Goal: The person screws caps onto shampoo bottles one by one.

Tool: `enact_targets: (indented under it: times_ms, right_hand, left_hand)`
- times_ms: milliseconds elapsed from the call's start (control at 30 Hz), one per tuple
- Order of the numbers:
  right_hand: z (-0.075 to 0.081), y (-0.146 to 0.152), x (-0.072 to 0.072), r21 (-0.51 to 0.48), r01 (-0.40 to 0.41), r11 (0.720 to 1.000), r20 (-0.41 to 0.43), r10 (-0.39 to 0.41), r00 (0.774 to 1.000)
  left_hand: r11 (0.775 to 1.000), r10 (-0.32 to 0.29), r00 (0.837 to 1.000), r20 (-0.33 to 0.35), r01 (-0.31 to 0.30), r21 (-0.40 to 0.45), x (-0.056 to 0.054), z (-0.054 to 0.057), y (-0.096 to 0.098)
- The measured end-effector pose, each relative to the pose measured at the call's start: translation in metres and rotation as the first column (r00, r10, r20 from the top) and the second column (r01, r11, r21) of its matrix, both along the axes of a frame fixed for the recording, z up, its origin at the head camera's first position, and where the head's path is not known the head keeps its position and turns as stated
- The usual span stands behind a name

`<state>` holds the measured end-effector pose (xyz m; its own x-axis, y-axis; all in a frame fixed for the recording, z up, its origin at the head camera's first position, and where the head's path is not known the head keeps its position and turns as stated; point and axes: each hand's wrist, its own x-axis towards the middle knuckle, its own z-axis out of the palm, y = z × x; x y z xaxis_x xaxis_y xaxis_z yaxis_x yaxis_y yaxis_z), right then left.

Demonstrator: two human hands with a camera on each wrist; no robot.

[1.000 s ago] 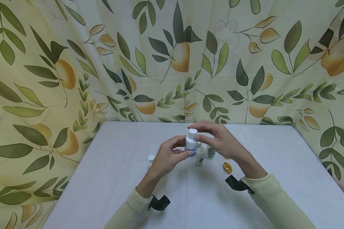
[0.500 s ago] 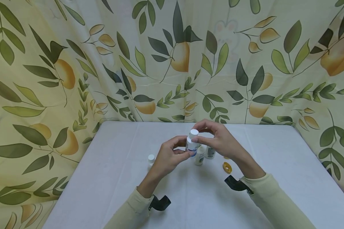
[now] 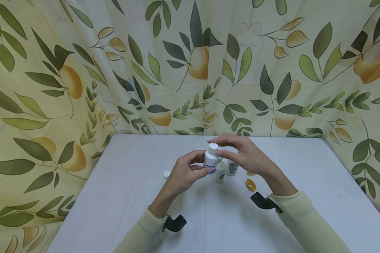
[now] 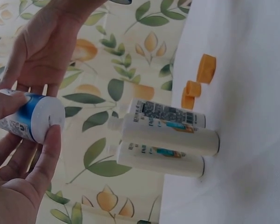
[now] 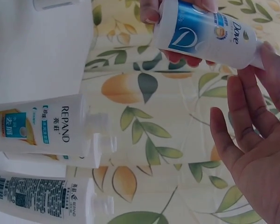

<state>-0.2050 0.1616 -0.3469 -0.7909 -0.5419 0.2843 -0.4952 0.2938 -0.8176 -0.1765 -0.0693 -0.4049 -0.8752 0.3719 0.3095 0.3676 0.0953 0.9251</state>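
My left hand (image 3: 185,172) holds a small white Dove bottle (image 3: 210,162) upright above the table, gripping its body near the base. The right wrist view shows its blue-and-white label (image 5: 210,32). My right hand (image 3: 245,154) pinches the bottle's white cap (image 3: 213,147) between thumb and fingers; in the right wrist view the other fingers (image 5: 224,130) spread free below. Behind the held bottle stand several white Repand bottles (image 4: 170,135), close together on the table.
Another white-capped bottle (image 3: 166,174) stands left, mostly hidden by my left wrist. On the right of the white table (image 3: 130,196) lies an orange ring-shaped piece (image 3: 251,185), with more orange pieces (image 4: 193,88) beside it. A leaf-and-fruit patterned curtain (image 3: 183,116) hangs behind.
The bottle and my right fingers shift slightly to the right, then back left. My right thumb and fingers change position a little at the cap. The left grip stays the same.
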Motion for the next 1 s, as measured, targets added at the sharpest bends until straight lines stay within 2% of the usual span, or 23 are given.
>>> enact_targets:
  times_ms: [167, 633, 1000]
  right_hand:
    - [-0.0006, 0.0000, 0.0006, -0.004, 0.014, 1.000, 0.010, -0.014, 1.000]
    - [-0.0012, -0.0067, 0.0028, -0.061, 0.041, 0.997, 0.019, -0.040, 0.999]
    - [-0.0057, -0.0092, 0.0034, -0.086, 0.069, 0.994, 0.006, -0.069, 0.998]
  left_hand:
    - [1.000, -0.025, 1.000, 0.014, 0.025, 0.011, 0.0000, -0.0002, 0.0006]
    - [1.000, 0.004, 1.000, 0.017, -0.004, 0.009, 0.0033, 0.0003, 0.0023]
    - [0.999, -0.035, 0.999, 0.007, 0.035, 0.041, -0.0001, -0.0009, 0.0012]
